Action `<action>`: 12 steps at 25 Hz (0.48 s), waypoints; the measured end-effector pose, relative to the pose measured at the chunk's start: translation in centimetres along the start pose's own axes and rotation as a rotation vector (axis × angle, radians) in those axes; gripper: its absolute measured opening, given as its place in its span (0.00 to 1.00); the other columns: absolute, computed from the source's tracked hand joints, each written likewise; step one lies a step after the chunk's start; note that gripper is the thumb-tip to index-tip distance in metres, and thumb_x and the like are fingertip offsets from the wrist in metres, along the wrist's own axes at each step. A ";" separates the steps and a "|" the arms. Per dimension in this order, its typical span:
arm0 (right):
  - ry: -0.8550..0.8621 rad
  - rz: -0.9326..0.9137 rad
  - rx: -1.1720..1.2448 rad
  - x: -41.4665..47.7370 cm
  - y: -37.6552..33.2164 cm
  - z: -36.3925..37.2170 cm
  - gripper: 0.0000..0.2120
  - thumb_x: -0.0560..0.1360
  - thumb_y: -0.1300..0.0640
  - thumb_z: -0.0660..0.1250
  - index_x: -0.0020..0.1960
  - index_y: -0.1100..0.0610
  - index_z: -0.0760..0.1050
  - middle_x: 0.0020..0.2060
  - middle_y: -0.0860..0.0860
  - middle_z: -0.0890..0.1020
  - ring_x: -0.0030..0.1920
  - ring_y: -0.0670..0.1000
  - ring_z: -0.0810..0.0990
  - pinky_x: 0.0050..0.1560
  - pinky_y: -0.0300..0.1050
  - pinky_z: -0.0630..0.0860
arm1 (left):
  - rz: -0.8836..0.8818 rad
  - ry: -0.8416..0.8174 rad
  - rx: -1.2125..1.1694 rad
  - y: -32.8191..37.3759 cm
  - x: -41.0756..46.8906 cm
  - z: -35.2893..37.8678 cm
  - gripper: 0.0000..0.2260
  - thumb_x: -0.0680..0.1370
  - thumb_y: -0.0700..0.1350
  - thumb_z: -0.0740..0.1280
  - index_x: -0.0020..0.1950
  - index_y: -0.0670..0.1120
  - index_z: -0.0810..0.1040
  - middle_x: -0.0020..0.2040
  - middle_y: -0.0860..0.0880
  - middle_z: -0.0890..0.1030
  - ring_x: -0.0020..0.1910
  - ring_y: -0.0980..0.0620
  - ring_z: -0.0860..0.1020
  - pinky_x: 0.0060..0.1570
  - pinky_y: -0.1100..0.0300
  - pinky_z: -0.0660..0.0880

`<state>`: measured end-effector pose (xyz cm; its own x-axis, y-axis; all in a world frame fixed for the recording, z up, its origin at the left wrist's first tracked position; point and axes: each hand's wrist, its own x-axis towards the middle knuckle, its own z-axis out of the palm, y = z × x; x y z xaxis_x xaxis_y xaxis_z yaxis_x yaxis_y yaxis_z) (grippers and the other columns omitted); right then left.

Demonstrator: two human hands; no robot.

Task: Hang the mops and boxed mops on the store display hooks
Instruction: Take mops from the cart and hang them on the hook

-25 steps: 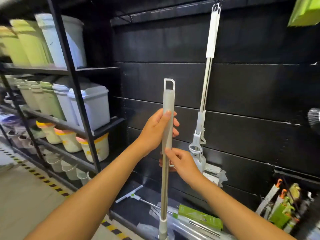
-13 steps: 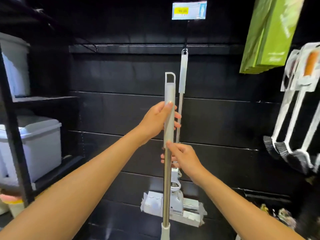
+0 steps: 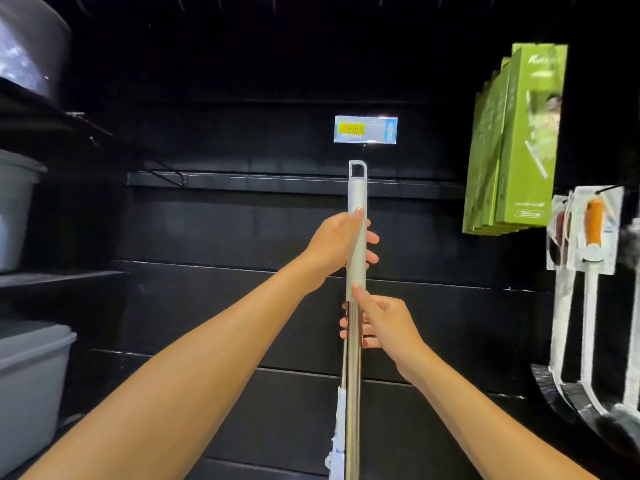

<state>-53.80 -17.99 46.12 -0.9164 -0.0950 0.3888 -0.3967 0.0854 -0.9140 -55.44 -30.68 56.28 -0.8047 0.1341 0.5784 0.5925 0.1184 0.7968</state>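
I hold a mop upright by its handle [image 3: 356, 202], a pale grey grip with a hanging loop at the top over a steel pole. My left hand [image 3: 337, 247] grips the grey part. Just below, my right hand [image 3: 384, 323] curls round the steel pole. The loop sits right under a price tag [image 3: 365, 129] at the tip of a display hook on the black wall. A second mop hangs directly behind, mostly hidden; its white edge [image 3: 337, 427] shows beside the pole. Green boxed mops [image 3: 519, 140] hang at the upper right.
Packaged brushes [image 3: 588, 271] hang at the far right. Grey lidded bins [image 3: 31, 386] stand on black shelves at the left. A black rail [image 3: 242, 180] crosses the back wall behind the handle.
My view has tilted up and shifted right. The held mop has risen, its loop now just under the price tag. The hanging mop has slipped behind it.
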 end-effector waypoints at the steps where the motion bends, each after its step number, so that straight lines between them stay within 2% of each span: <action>1: 0.007 0.001 -0.007 0.6 -0.3 -0.2 0.21 0.81 0.40 0.65 0.53 0.57 0.84 0.41 0.55 0.89 0.42 0.55 0.90 0.42 0.44 0.86 | -0.001 -0.005 -0.005 0.3 0.7 0.1 0.19 0.87 0.57 0.56 0.67 0.45 0.74 0.55 0.43 0.86 0.42 0.47 0.86 0.46 0.52 0.86; 4: 0.012 -0.018 -0.029 2.4 -1.0 -1.0 0.22 0.81 0.38 0.64 0.53 0.57 0.84 0.41 0.54 0.89 0.42 0.54 0.90 0.44 0.47 0.87 | -0.012 -0.027 -0.029 1.1 2.7 0.3 0.19 0.87 0.56 0.55 0.67 0.45 0.74 0.53 0.44 0.86 0.42 0.46 0.86 0.43 0.54 0.85; 8: 0.005 -0.065 -0.032 4.2 -1.7 -1.8 0.22 0.81 0.39 0.65 0.53 0.57 0.84 0.41 0.55 0.89 0.41 0.55 0.90 0.44 0.48 0.87 | 0.011 -0.039 -0.048 1.3 4.9 0.2 0.19 0.87 0.56 0.55 0.66 0.44 0.75 0.53 0.45 0.86 0.43 0.45 0.86 0.48 0.49 0.85; 12: -0.005 -0.102 -0.027 5.7 -1.9 -2.2 0.22 0.81 0.39 0.65 0.52 0.58 0.84 0.40 0.56 0.89 0.40 0.55 0.90 0.42 0.47 0.87 | 0.052 -0.036 -0.057 1.1 6.5 0.0 0.20 0.87 0.57 0.55 0.67 0.44 0.75 0.51 0.46 0.86 0.43 0.45 0.86 0.47 0.50 0.85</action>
<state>-58.41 -16.50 50.37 -0.8711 -0.1092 0.4789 -0.4890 0.1017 -0.8663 -59.96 -29.64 60.91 -0.7705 0.1738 0.6133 0.6294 0.0548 0.7752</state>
